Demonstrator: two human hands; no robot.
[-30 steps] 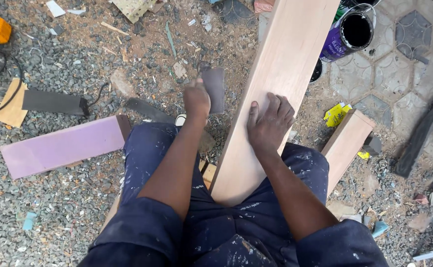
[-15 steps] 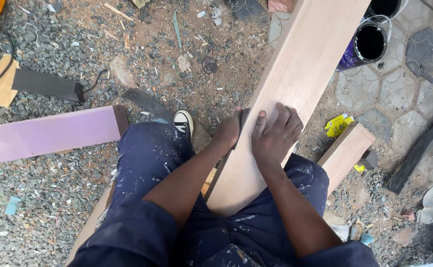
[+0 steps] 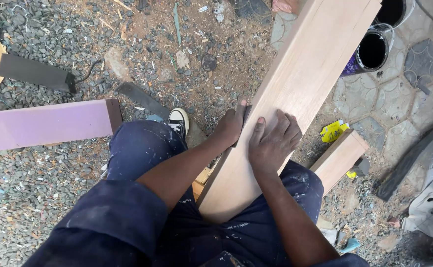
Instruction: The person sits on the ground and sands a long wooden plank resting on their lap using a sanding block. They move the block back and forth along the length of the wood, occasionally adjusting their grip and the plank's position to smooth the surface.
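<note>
Both hands press the plank (image 3: 300, 84): left hand (image 3: 232, 126) gripping its edge, right hand (image 3: 274, 143) flat; paint can (image 3: 369, 52) beside

Navy paint-flecked work clothes (image 3: 142, 148), short sleeves; black-white sneaker (image 3: 178, 121).

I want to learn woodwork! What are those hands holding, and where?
The long wooden board. The left hand grips its left edge; the right hand presses flat on its top face.
</note>
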